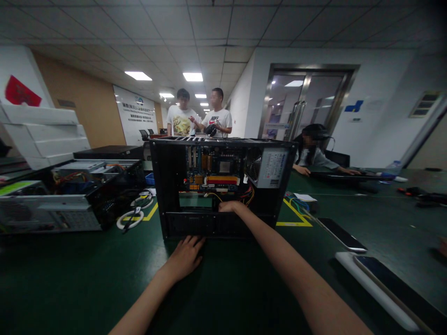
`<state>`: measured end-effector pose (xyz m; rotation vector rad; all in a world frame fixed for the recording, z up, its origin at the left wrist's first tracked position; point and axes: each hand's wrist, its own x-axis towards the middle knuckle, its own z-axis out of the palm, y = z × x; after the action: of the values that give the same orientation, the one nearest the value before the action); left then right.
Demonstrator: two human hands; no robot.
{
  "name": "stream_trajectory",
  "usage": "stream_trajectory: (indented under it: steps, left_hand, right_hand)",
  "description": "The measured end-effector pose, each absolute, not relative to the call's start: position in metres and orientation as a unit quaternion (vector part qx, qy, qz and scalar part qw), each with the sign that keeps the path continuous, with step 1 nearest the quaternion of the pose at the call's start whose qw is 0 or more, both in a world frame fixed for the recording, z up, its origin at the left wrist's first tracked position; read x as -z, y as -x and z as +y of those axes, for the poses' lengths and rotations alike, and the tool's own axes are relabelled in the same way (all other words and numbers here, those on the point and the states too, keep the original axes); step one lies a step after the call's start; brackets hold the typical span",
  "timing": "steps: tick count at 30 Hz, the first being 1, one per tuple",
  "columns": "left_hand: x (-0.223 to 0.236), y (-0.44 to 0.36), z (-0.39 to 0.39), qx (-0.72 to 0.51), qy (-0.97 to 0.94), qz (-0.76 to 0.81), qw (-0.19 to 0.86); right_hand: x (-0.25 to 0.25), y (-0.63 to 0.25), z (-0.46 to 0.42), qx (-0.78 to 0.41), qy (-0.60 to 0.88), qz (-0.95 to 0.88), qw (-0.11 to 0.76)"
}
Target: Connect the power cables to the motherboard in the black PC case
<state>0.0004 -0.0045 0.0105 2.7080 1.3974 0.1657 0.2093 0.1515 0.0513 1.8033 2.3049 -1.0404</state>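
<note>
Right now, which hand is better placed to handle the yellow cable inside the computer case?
Probably the right hand: it reaches into the computer case, close to the yellow cable, whereas the left hand lies outside, by the case's lower edge.

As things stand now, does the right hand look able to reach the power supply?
Probably yes: the right hand is inside the open case, the power supply is higher and further right, and only wires seem in between.
</note>
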Motion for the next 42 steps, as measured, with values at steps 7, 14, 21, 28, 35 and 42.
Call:
stream_trajectory:
  steps: [7, 14, 21, 28, 35, 42]
  left_hand:
    - [-0.011, 0.0, -0.004, -0.053, -0.887, 0.456, 0.044]
    - [-0.006, 0.001, -0.002, -0.056, -0.888, 0.455, 0.034]
    - [-0.005, 0.002, -0.001, -0.058, -0.888, 0.456, 0.033]
    - [-0.006, 0.002, -0.001, -0.061, -0.887, 0.456, 0.038]
    - [-0.005, 0.003, -0.002, -0.06, -0.889, 0.452, 0.037]
    - [-0.002, 0.004, 0.0, -0.063, -0.892, 0.446, 0.036]
  right_hand:
    - [-0.046, -0.21, 0.157, 0.318, -0.575, 0.754, -0.007]
    - [-0.056, -0.206, 0.147, 0.33, -0.601, 0.718, -0.119]
    - [-0.065, -0.211, 0.143, 0.519, -0.578, 0.539, -0.325]
    - [-0.073, -0.221, 0.14, 0.621, -0.589, 0.377, -0.354]
    - [-0.073, -0.222, 0.146, 0.644, -0.592, 0.3, -0.381]
    - [-0.067, -0.223, 0.155, 0.653, -0.565, 0.286, -0.415]
